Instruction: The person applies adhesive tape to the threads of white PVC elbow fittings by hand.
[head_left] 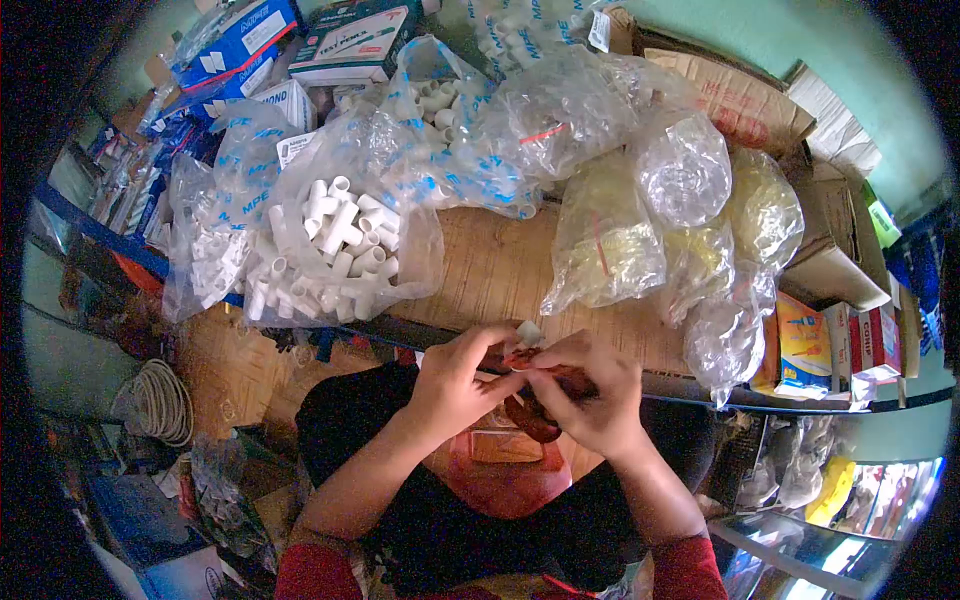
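Observation:
Above my lap, close to the table's front edge, both hands meet with their fingertips pinched together. My left hand (460,385) is closed at the fingertips on a small reddish-brown item whose kind I cannot make out. From the opposite side, my right hand (600,400) is closed on the same item, its fingers slightly blurred. A small white piece (529,331) sticks up between the fingertips. Below them hangs a glossy reddish-brown part (533,420); whether it belongs to the pinched item is hidden by my fingers.
On the wooden table (490,265), an open plastic bag (425,265) holds several white pipe tees (341,227). Clear bags (605,235) of small parts lie to the right, some over the edge. Boxes (355,40) stand behind; coiled cable (160,402) is at lower left.

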